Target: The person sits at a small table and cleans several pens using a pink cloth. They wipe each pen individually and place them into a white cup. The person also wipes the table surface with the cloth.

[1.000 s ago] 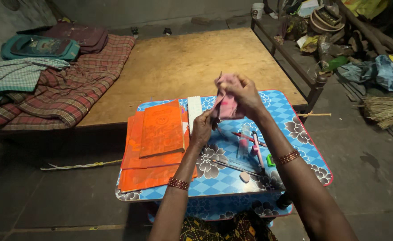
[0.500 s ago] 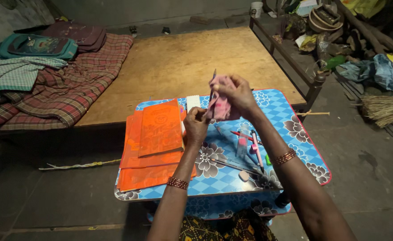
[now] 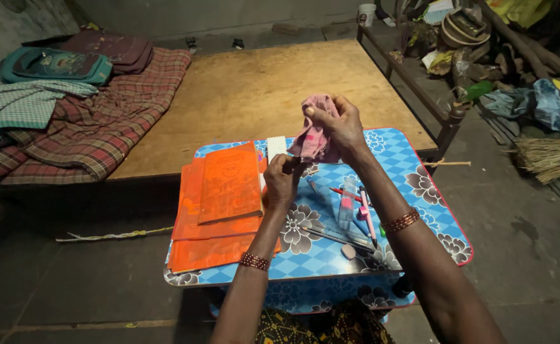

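My right hand (image 3: 337, 124) grips a crumpled pink cloth (image 3: 310, 139) above a small blue patterned table (image 3: 420, 191). My left hand (image 3: 284, 179) is closed just below the cloth's lower end, pinching something thin that the cloth hides. On the table under my hands lie several pens and pencils (image 3: 350, 204), a clear ruler (image 3: 346, 202) and a small eraser (image 3: 348, 252). A stack of orange books (image 3: 219, 204) lies to the left, with a white ruler-like strip (image 3: 276, 146) beside it.
A wooden cot (image 3: 273, 89) stands behind the table, with plaid blankets (image 3: 95, 121) and school bags (image 3: 57, 64) on its left. Clutter, cloths and a broom (image 3: 550, 156) fill the right side. Dark stone floor surrounds the table.
The thin pen that stuck up above the cloth half a second ago is no longer seen. My right hand has shifted slightly right and the cloth hangs lower toward my left hand.
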